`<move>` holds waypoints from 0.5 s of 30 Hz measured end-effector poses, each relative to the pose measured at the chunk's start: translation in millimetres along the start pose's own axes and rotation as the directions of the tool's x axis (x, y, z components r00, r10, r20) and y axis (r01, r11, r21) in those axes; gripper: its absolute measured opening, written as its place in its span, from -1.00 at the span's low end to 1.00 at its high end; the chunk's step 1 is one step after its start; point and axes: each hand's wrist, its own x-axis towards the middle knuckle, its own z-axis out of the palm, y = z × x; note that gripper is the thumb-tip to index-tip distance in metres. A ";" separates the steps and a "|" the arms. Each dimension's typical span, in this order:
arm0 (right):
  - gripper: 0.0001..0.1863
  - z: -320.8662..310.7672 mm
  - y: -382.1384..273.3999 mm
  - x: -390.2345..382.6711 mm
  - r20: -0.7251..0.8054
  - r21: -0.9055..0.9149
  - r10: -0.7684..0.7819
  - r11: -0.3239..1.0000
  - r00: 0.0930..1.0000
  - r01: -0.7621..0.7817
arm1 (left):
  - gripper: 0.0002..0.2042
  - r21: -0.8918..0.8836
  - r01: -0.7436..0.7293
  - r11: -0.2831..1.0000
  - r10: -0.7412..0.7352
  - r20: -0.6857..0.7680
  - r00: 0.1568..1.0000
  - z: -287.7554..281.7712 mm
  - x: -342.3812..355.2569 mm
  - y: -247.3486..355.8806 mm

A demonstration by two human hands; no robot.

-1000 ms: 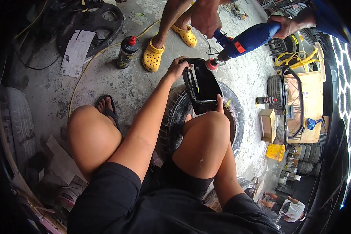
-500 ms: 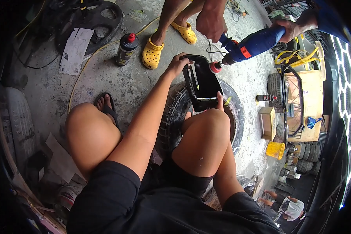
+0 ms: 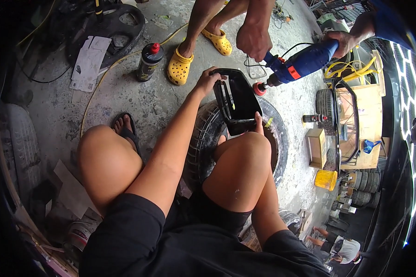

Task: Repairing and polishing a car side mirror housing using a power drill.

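A black hollow plastic shell (image 3: 242,99), much like a car mirror housing, is held up over a tyre (image 3: 203,138) with its open side facing me. My left hand (image 3: 208,83) grips its upper left edge, fingers closed over the rim. At its lower right corner my right hand (image 3: 259,123) holds on; only a finger or thumb shows, the rest hidden behind my knee and the shell. Another person's two hands hold a blue power drill (image 3: 305,60) tipped with a small red polishing pad (image 3: 260,88). The pad is beside the shell's right edge; I cannot tell whether they touch.
A black bottle with red cap (image 3: 150,62) stands near the other person's yellow clogs (image 3: 179,68). A yellow cord (image 3: 108,69) crosses the floor. Rightward are another bottle (image 3: 313,118), a wooden box (image 3: 317,147), a yellow bucket (image 3: 326,179) and stacked tyres. Another person is farther off.
The shell has shifted slightly left and down with my hands. The drill and its pad have dropped a little, the pad moving from over the shell's right edge to beside it.
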 end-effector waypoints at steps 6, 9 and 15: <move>-0.38 10.9 0.9 -8.6 0.028 -0.091 -0.131 0.987 0.991 0.133 | -0.77 -0.011 0.023 1.000 -0.023 -0.043 0.999 -8.1 -4.1 5.6; -0.38 7.2 -2.1 -9.0 0.023 -0.090 -0.134 0.987 0.991 0.135 | -0.78 -0.055 0.027 0.998 -0.029 -0.029 0.999 -2.5 -1.9 3.9; -0.38 7.4 0.1 -9.8 0.030 -0.083 -0.121 0.989 0.992 0.123 | -0.78 0.051 0.000 0.999 0.000 -0.006 1.000 -12.2 5.1 -4.9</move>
